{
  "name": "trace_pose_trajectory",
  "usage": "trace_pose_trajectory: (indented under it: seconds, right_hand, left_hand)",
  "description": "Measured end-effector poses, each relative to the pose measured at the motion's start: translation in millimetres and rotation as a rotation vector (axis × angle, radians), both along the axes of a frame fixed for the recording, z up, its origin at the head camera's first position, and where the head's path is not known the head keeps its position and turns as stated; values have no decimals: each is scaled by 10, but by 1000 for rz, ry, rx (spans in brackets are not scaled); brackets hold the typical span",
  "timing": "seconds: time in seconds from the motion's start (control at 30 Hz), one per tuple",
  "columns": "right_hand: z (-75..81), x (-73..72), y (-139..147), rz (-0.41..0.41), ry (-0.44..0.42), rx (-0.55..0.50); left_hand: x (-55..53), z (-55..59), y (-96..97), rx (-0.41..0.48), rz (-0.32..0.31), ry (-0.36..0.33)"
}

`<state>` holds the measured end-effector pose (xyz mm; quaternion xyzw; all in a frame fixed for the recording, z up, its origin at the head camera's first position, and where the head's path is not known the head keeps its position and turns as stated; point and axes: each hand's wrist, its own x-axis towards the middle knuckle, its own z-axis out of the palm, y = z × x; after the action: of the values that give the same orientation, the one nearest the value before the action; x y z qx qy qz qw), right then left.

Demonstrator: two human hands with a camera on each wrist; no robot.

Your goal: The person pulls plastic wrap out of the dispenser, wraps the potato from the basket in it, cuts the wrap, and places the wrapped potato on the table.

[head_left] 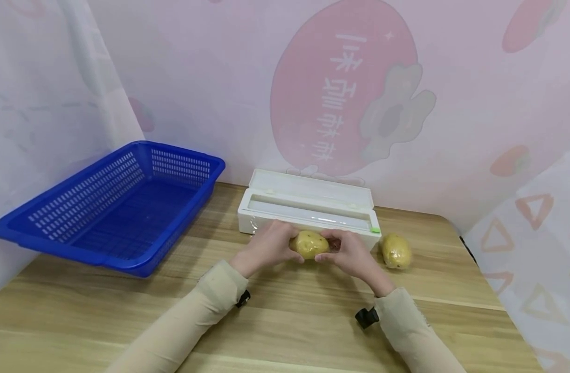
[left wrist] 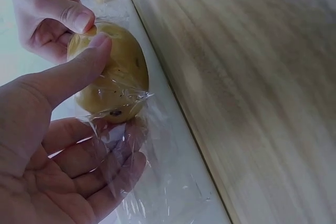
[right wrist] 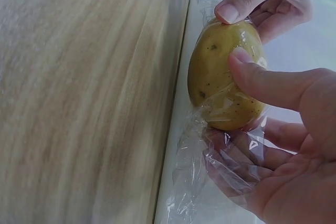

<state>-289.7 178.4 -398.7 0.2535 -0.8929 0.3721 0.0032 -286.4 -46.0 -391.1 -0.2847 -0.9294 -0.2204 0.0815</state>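
A yellow potato [head_left: 309, 244] is held between both hands in front of a white cling film box [head_left: 308, 212] whose lid stands raised. My left hand [head_left: 275, 244] grips one end, its thumb on the potato and its fingers beneath the film. On the other end, my right hand [head_left: 349, 252] holds the potato with thumb and curled fingers. Clear cling film [left wrist: 163, 182] clings to the potato and hangs loose over the left fingers. In the right wrist view more film [right wrist: 231, 156] spreads across the right fingers.
A second potato [head_left: 396, 251], shiny with film, lies right of the box. At the left stands a blue plastic basket [head_left: 173, 243] with slotted walls. All of them rest on a wooden table [head_left: 294, 321], with a printed curtain [head_left: 210, 77] behind.
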Motion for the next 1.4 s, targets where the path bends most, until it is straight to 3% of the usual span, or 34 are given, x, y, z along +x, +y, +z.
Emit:
trace_pose_trajectory:
  seconds: [0.63, 0.77, 0.87, 0.93, 1.03, 1.1, 1.17, 1.4]
  right_hand:
    - [-15, -34, 36, 39, -20, 32]
    - [-24, -41, 45, 45, -12, 36]
    - [-28, -46, 57, 57, -6, 41]
    - [-23, -46, 62, 63, -13, 42]
    - [-9, -48, 67, 71, -32, 29]
    - [6, -51, 66, 70, -46, 21]
    - [16, -55, 68, 70, -54, 16]
    - [29, 10, 42, 17, -39, 21]
  left_hand:
    - [-64, -35, -13, 56, -60, -63]
    - [-55, 5, -29, 33, -32, -82]
    - [-1, 64, -1, -49, 28, -13]
    - [50, 104, 32, -122, 56, 78]
    - [121, 159, 80, -199, 41, 248]
    - [153, 182, 98, -210, 9, 319]
    - [166, 191, 103, -192, -26, 334]
    - [132, 156, 70, -137, -82, 272]
